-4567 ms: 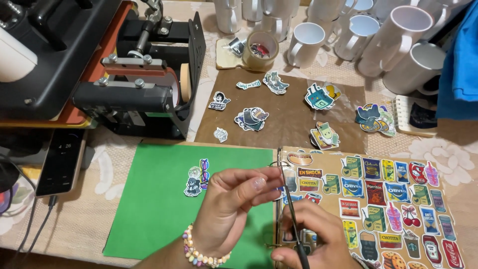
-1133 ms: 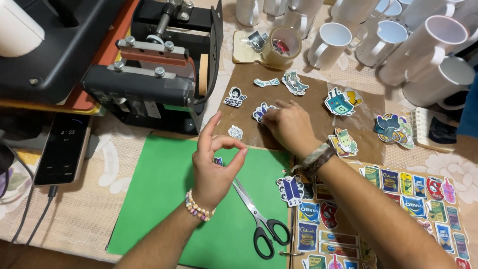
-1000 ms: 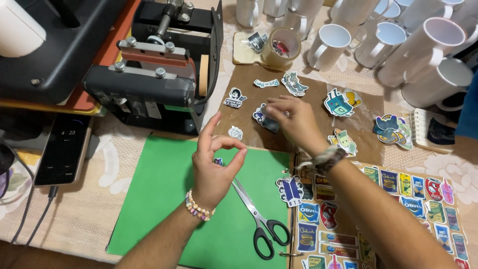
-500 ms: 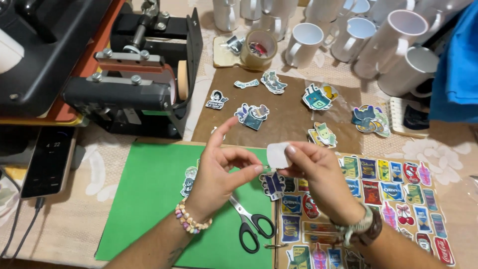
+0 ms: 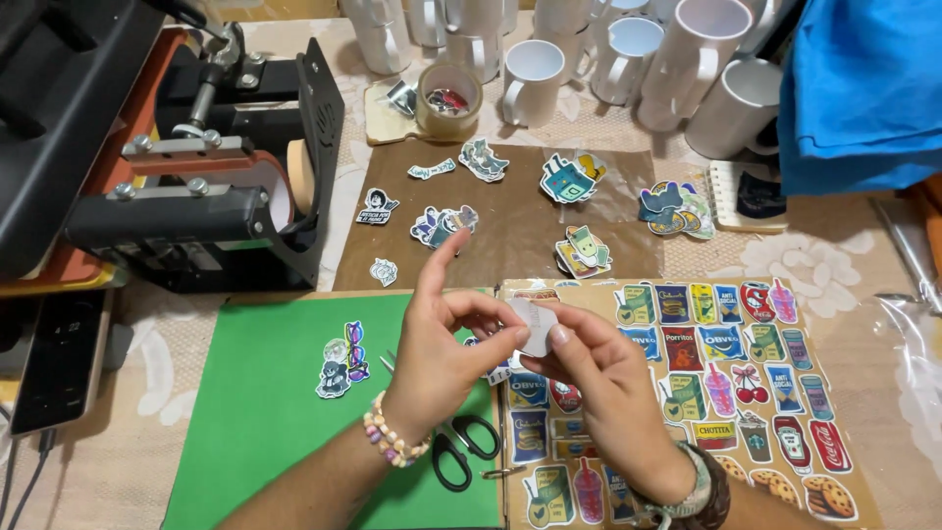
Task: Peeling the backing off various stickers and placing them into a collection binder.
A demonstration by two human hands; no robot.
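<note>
Since half a second ago, drawn closer together: left hand and right hand, fingers of both pinching a small white sticker cutout above the sticker sheet. Likely peeling its backing. Below, black scissors lying on the green mat. Farther back on the table, cut stickers on brown paper, a mug press, white mugs.

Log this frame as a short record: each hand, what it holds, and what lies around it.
left hand: pinches the cut-out sticker, index finger raised
right hand: grips the same sticker, white back up
under hands: scissors on green mat; sticker sheet
behind: brown sheet with loose stickers, white mugs, mug press
</note>
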